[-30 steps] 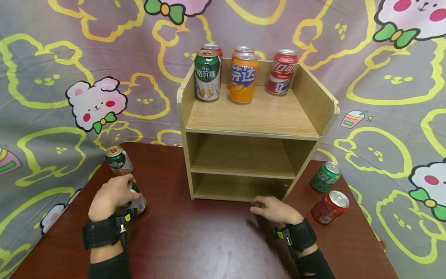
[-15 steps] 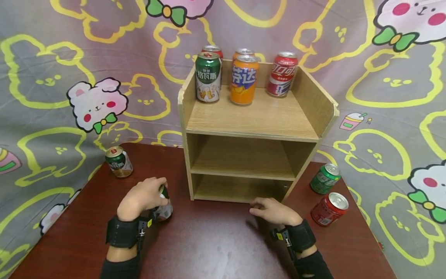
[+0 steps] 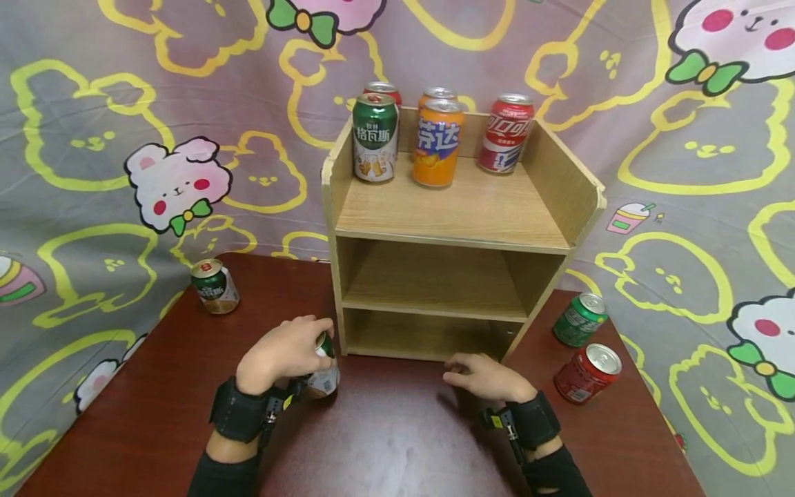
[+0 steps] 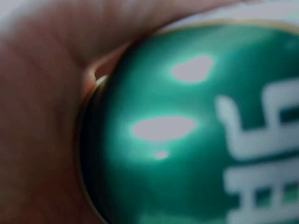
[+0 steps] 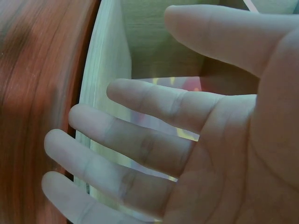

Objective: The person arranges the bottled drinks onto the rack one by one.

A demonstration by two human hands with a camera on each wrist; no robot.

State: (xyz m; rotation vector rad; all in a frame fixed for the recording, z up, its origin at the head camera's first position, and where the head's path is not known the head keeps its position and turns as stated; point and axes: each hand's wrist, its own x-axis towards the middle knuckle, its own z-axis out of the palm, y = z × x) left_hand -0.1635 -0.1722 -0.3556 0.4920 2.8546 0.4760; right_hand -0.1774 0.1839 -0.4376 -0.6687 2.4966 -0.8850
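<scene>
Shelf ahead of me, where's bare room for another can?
The middle shelf and bottom shelf look bare; your right hand is near the bottom one's right end. Up top, there's room between the front orange can and the front edge. Top left is crowded: a green can hides most of a red can.

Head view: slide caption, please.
Left hand gripping a green-and-white can, right hand empty, near a wooden shelf holding five cans.

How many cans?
9. Shelf top: left green can, red can behind it, front orange can, rear orange can, right red can. Left hand: held can. Table: left can; right, green can, near red can. Others may be hidden.
</scene>
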